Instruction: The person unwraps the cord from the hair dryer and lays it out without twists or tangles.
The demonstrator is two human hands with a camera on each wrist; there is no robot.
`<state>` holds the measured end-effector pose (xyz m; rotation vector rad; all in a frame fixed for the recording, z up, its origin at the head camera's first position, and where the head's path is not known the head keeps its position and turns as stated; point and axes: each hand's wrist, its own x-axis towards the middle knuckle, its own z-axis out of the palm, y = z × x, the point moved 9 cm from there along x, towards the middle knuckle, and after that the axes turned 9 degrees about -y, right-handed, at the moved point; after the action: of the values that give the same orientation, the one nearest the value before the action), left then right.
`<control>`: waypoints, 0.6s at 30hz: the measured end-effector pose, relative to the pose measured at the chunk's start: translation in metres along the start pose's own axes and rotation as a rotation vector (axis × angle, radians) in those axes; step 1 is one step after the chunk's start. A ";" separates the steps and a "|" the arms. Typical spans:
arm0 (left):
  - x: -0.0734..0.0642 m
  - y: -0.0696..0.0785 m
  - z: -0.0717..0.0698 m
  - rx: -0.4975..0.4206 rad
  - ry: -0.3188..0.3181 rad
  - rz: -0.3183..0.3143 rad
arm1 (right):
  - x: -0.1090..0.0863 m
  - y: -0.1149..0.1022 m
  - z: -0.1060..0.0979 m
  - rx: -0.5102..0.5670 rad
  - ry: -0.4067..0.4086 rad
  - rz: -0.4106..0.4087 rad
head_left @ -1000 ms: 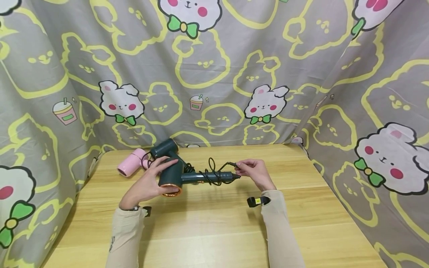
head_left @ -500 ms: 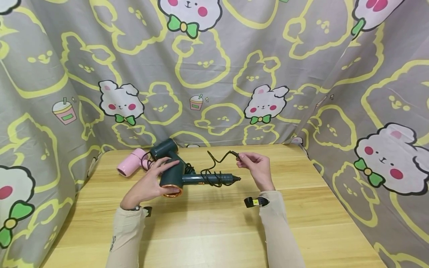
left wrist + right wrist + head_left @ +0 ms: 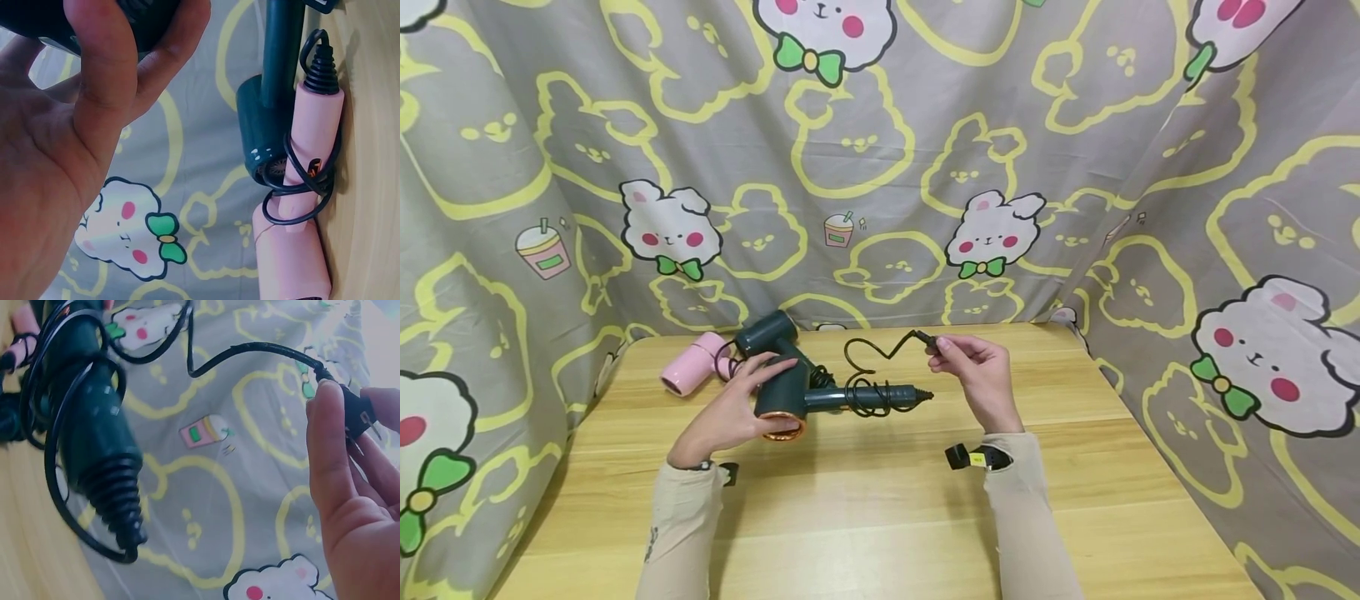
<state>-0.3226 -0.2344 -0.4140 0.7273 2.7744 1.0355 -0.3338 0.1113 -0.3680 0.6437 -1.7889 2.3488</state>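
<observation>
My left hand (image 3: 726,421) grips the barrel of a dark green hair dryer (image 3: 784,385) with a copper-coloured rim. The dryer is held level, its handle pointing right. A black cord (image 3: 262,345) is looped loosely round the handle, and one stretch runs up and across to the right. At its end is a black plug (image 3: 357,412) with metal prongs, pinched between the thumb and fingers of my right hand (image 3: 981,375). In the left wrist view only a dark part of the held dryer shows above the fingers.
Behind the left hand, a second dark green hair dryer (image 3: 765,335) lies on the wooden table (image 3: 850,525). Beside it is a pink hair dryer (image 3: 688,368) with its cord wrapped round the handle. A patterned grey curtain (image 3: 880,150) encloses the table's back and sides.
The right hand has lifted the plug slightly and drawn it right, away from the handle. A longer stretch of cord now hangs off the loops. The left hand has barely moved.
</observation>
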 end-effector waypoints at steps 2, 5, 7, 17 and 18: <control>0.000 -0.001 -0.001 -0.004 0.002 -0.001 | -0.001 -0.004 0.004 0.030 -0.025 -0.004; -0.001 -0.003 -0.003 -0.003 0.010 0.000 | -0.002 -0.010 0.012 0.088 -0.083 -0.024; -0.001 -0.004 -0.004 -0.008 0.015 0.001 | -0.004 -0.015 0.018 0.126 -0.130 -0.038; -0.002 -0.005 -0.008 -0.025 0.039 0.028 | -0.011 -0.022 0.034 0.145 -0.338 -0.015; -0.003 -0.005 -0.008 -0.029 0.041 0.030 | -0.012 -0.021 0.035 0.138 -0.363 -0.009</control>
<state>-0.3242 -0.2435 -0.4113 0.7551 2.7846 1.1065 -0.3068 0.0860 -0.3468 1.1597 -1.7518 2.4923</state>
